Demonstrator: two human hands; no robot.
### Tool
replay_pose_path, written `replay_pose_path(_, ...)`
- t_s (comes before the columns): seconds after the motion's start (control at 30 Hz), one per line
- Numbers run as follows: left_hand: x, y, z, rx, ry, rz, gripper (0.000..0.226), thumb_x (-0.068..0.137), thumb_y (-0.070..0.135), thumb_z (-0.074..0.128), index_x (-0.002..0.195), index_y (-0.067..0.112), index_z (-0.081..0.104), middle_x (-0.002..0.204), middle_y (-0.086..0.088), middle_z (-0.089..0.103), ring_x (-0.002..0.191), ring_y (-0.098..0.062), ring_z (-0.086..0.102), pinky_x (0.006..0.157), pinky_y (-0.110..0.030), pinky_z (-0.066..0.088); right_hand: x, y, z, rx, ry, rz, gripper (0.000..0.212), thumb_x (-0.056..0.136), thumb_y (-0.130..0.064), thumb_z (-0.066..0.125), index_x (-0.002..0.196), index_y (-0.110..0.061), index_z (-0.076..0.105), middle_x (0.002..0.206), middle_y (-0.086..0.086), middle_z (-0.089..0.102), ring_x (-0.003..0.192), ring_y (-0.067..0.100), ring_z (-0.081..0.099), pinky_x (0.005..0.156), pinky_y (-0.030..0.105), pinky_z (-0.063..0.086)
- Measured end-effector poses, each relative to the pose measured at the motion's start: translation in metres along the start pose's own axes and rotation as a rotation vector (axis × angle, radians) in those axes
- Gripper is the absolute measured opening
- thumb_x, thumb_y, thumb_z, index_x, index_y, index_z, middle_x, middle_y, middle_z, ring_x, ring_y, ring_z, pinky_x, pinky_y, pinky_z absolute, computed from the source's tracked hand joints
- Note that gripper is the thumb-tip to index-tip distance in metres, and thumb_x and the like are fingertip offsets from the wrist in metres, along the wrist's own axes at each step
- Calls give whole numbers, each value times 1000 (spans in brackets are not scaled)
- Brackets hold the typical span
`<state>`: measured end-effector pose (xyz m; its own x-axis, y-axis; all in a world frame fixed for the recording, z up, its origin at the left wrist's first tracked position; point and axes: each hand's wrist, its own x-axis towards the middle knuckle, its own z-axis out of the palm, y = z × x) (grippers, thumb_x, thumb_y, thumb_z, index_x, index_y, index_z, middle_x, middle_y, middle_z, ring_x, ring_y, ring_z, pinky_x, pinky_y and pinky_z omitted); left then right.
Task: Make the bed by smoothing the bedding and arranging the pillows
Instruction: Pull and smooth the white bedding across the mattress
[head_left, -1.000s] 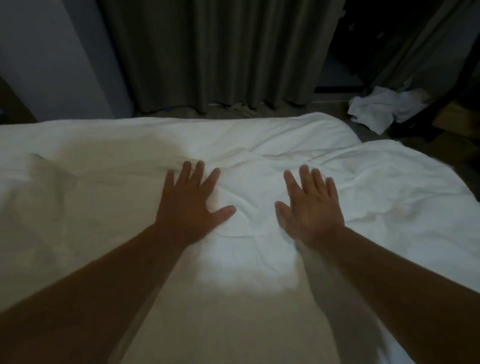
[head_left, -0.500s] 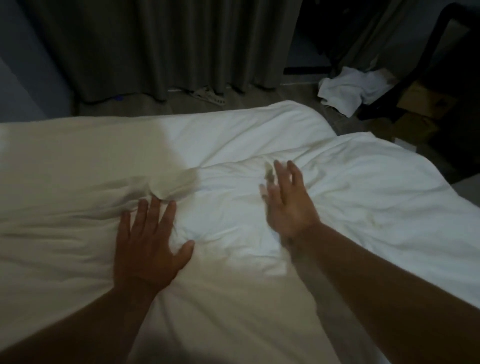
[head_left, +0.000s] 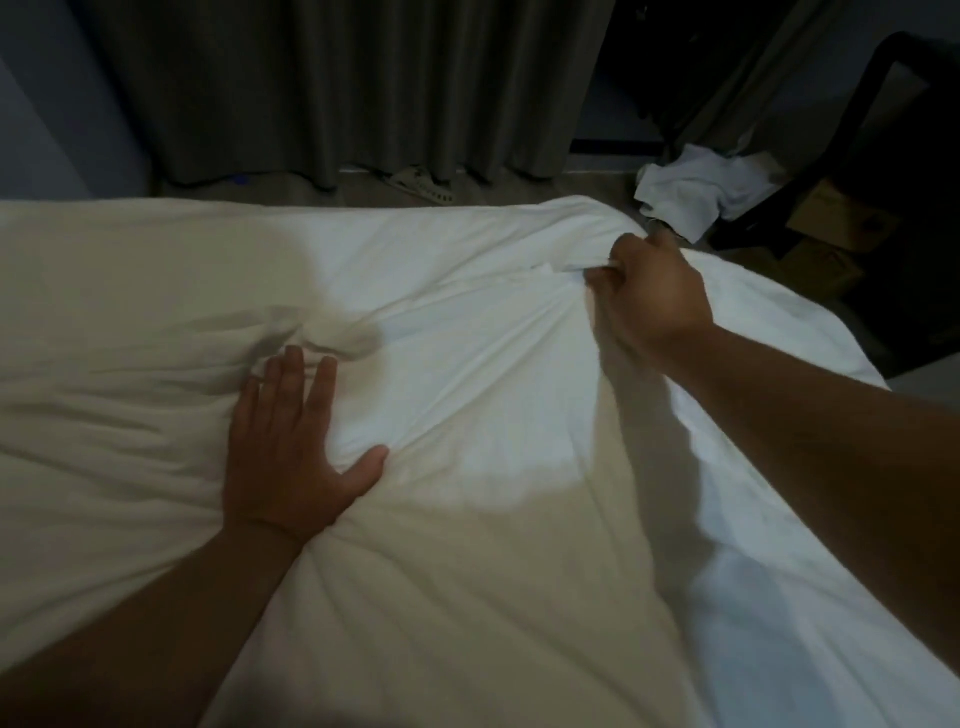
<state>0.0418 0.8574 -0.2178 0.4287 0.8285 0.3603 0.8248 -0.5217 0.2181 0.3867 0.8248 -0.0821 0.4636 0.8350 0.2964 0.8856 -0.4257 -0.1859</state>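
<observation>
We are leaning over the white duvet (head_left: 467, 545), which is covering the bed and filling most of the view. Beyond the duvet's far left edge a pale wall (head_left: 47, 104) is showing. On the duvet's left half we are pressing our left hand (head_left: 291, 457) flat, palm down, with the fingers straight and the thumb out to the right. Creases are bunching just beyond the fingertips. Past the duvet's far edge, near its middle, a dark curtain (head_left: 337, 88) is hanging to the floor, and 1 pale sandal (head_left: 421, 187) is lying under its hem. At the duvet's far right corner our right hand (head_left: 649, 296) is curling into a fist around a gathered fold of the fabric. Tight wrinkles are running from that grip toward the duvet's middle. Just beyond that corner a crumpled white cloth (head_left: 691, 192) is lying on the floor. Further right of the duvet a cardboard box (head_left: 841, 218) is sitting in the dark.
</observation>
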Motion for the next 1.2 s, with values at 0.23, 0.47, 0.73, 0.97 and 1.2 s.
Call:
replay_pose_path(0.23,4,0,3,67,-117,-14,90,70,66,43,143,12,43,152,-19,35,138,-37,35,114,-51,20,-56,6,22,-95,-337,-198,58,101,-40,26,149,-9,24,156,20,18,144,31,23,112,30,24)
replay_pose_path(0.47,8,0,7,97,-137,-7,87,71,66,42,141,13,43,149,-21,38,135,-38,38,112,-52,21,-188,84,-33,-176,-302,42,66,92,-61,30,144,-22,37,152,15,34,142,26,27,114,42,20)
replay_pose_path(0.73,15,16,-20,220,-381,-68,95,72,75,23,150,20,27,159,-13,21,145,-32,20,116,-49,11,-195,84,1,-276,-598,179,70,93,-62,17,153,-27,5,161,13,2,148,29,3,119,48,5)
replay_pose_path(0.97,-11,162,-65,-166,-299,45,80,72,52,42,134,2,47,143,-30,38,132,-48,35,108,-57,32,-262,144,-75,-328,-291,66,47,89,-55,28,117,-26,51,127,5,52,123,28,46,106,51,27)
replay_pose_path(1.2,-72,294,-11,39,-446,327,102,69,87,19,151,27,20,160,-10,17,148,-29,10,118,-53,5,-314,225,-62,-316,-380,443,80,84,-69,1,153,-30,4,162,10,5,149,27,3,120,46,-3)
